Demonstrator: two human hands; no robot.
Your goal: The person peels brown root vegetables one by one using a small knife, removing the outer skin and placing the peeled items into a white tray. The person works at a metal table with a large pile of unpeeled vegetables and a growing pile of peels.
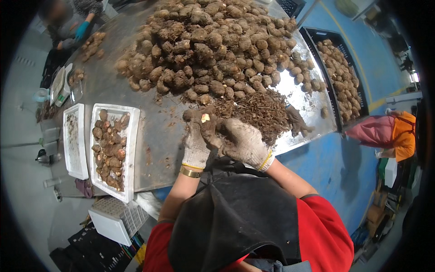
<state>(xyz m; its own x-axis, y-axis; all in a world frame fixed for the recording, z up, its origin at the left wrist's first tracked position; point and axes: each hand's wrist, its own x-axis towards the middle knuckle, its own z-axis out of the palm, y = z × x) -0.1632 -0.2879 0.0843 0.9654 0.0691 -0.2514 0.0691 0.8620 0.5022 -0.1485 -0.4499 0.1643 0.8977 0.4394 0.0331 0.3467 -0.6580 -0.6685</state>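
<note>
My left hand (197, 144), in a soiled white knit glove with a yellow cuff edge, holds a brown taro corm (208, 127). A pale, pink-tinged bare patch shows near its upper end. Close against its lower right side is my right hand (245, 138), gloved the same way; its curled fingers are partly hidden, and I cannot tell how firmly they grip. Just beyond both hands lies a heap of brown fibrous peelings (261, 112). Behind that rises a large pile of unpeeled taro corms (217, 51) on the metal table (156, 136).
A white foam tray (135, 136) of taro stands left, beside another foam tray (75, 142) holding scraps. A dark glove (297, 120) lies by the peelings. Right of the table is a black crate (363, 91) of taro. One person works at far left; another is at right.
</note>
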